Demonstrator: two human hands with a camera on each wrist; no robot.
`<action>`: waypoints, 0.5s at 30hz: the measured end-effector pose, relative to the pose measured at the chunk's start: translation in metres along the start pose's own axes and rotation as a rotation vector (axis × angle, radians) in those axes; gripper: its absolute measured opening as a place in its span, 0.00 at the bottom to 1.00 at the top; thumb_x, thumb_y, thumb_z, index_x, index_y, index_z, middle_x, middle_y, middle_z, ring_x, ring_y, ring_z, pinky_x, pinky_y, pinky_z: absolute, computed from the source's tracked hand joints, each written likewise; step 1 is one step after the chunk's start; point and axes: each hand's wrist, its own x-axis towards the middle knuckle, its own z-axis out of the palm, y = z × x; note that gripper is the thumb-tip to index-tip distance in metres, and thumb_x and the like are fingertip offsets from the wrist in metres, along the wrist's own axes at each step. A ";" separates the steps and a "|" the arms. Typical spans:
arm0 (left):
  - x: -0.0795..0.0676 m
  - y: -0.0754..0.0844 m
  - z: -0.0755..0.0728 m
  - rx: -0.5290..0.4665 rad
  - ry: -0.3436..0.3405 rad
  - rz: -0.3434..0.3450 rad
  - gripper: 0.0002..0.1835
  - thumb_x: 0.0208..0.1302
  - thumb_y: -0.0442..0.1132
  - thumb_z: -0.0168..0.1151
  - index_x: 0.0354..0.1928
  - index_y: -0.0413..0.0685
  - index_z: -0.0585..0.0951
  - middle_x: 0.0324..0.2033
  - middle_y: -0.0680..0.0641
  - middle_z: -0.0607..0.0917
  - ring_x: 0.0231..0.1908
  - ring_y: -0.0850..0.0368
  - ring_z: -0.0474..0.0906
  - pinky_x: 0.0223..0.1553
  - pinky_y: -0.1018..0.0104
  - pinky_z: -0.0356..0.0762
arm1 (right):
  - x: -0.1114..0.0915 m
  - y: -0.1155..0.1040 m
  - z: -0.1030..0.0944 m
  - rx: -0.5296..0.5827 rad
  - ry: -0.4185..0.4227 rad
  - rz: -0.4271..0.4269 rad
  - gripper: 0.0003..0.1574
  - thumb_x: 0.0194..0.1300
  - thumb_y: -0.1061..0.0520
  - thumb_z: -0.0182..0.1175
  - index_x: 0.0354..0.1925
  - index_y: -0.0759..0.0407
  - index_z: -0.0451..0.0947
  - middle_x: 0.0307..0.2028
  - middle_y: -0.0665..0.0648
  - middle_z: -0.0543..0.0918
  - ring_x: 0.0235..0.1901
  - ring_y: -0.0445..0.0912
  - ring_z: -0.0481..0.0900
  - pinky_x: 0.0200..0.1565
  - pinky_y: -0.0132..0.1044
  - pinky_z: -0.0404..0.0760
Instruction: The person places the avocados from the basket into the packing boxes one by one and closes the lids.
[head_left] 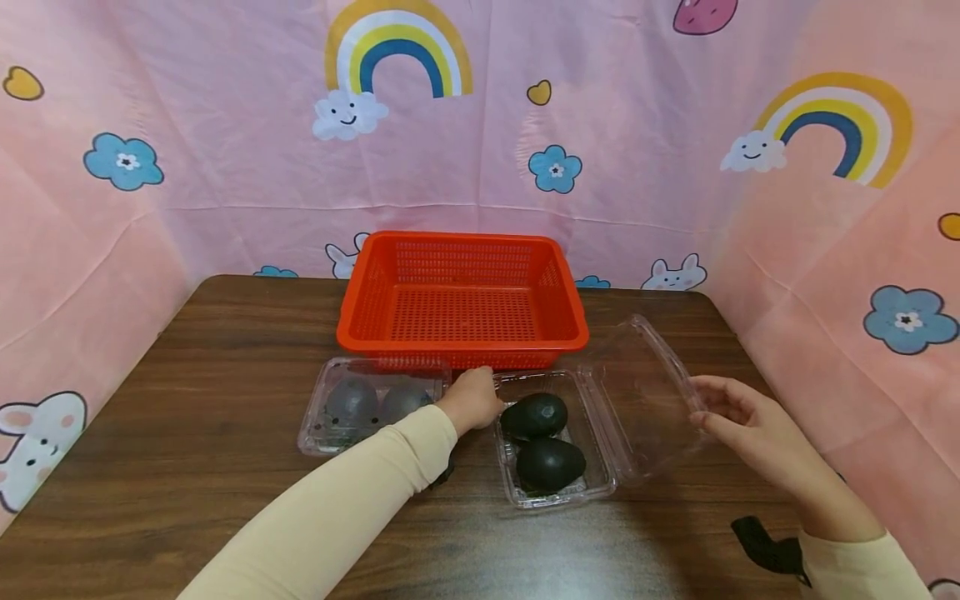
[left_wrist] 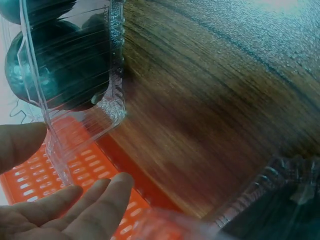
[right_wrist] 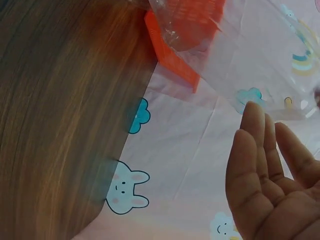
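Observation:
A clear plastic clamshell box (head_left: 558, 500) lies unfolded, two dark green avocados (head_left: 551, 465) sitting in its base. My left hand (head_left: 474, 400) pinches the base's far left corner; in the left wrist view the thumb (left_wrist: 20, 145) is on one side of the rim and the fingers (left_wrist: 100, 205) on the other. The box's lid (head_left: 645, 400) stands tilted out to the right. Its outer edge is held between the thumb and fingers of my right hand (head_left: 765, 442). In the right wrist view, that contact is mostly cut off at the frame's edge.
A second clear box (head_left: 311, 425), its lid down, holds two dark avocados (head_left: 352, 404) left of my left forearm. Behind both boxes stands an orange-red perforated basket (head_left: 461, 346). Patterned pink cloth (head_left: 480, 167) walls the brown wooden table (head_left: 187, 400) at back and sides.

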 end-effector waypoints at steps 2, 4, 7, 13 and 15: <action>0.000 0.000 0.000 -0.002 0.003 0.003 0.29 0.66 0.34 0.60 0.66 0.30 0.65 0.58 0.34 0.75 0.41 0.48 0.75 0.40 0.59 0.72 | -0.002 0.000 -0.001 -0.005 -0.002 0.009 0.26 0.68 0.63 0.57 0.61 0.70 0.67 0.42 0.52 0.79 0.38 0.32 0.79 0.36 0.27 0.78; 0.000 0.000 0.000 -0.007 0.014 0.009 0.28 0.66 0.33 0.59 0.65 0.30 0.66 0.56 0.35 0.76 0.38 0.50 0.74 0.38 0.60 0.71 | -0.004 -0.001 -0.002 -0.015 -0.005 0.015 0.27 0.68 0.62 0.57 0.62 0.69 0.66 0.43 0.51 0.79 0.38 0.32 0.79 0.37 0.26 0.77; 0.000 0.001 -0.001 -0.028 0.021 0.011 0.27 0.66 0.32 0.57 0.64 0.28 0.66 0.47 0.35 0.79 0.29 0.52 0.70 0.31 0.63 0.68 | -0.006 -0.003 -0.003 -0.027 -0.018 0.029 0.28 0.67 0.61 0.58 0.63 0.69 0.67 0.44 0.52 0.80 0.39 0.31 0.78 0.37 0.25 0.76; 0.002 0.000 -0.001 -0.033 0.031 0.016 0.22 0.64 0.28 0.54 0.59 0.28 0.69 0.30 0.42 0.74 0.22 0.54 0.64 0.23 0.67 0.62 | -0.008 -0.006 -0.001 -0.007 -0.037 0.005 0.27 0.66 0.63 0.59 0.61 0.72 0.68 0.41 0.51 0.83 0.38 0.30 0.78 0.36 0.26 0.76; 0.003 0.000 -0.001 -0.034 0.032 0.018 0.21 0.64 0.28 0.54 0.59 0.28 0.70 0.29 0.42 0.73 0.21 0.55 0.64 0.23 0.67 0.61 | -0.008 -0.007 -0.001 0.001 -0.031 -0.015 0.26 0.66 0.64 0.59 0.60 0.72 0.68 0.40 0.47 0.82 0.38 0.31 0.78 0.35 0.26 0.77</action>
